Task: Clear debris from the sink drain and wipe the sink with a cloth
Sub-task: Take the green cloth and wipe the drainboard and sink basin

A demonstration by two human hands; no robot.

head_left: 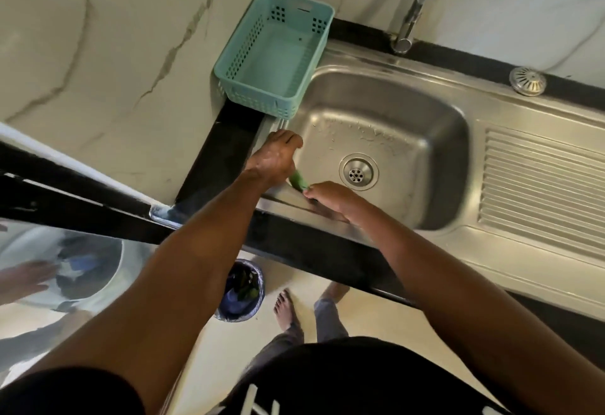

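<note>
The steel sink point(435, 139) has a round drain point(358, 171) at the middle of its basin, with water drops and small specks on the basin floor behind it. My left hand point(275, 157) rests on the sink's left rim, fingers curled over a green cloth point(298, 180). Only a short strip of the cloth shows between my hands. My right hand point(330, 200) lies on the near rim, its fingertips pinching the cloth's other end. The drain strainer point(527, 81) sits out of the drain on the back ledge at the right.
A teal plastic basket point(275, 54) stands on the counter at the sink's back left corner. The tap point(415, 8) rises behind the basin. A ribbed drainboard point(540, 182) lies to the right. A lined bin point(240, 290) stands on the floor by my feet.
</note>
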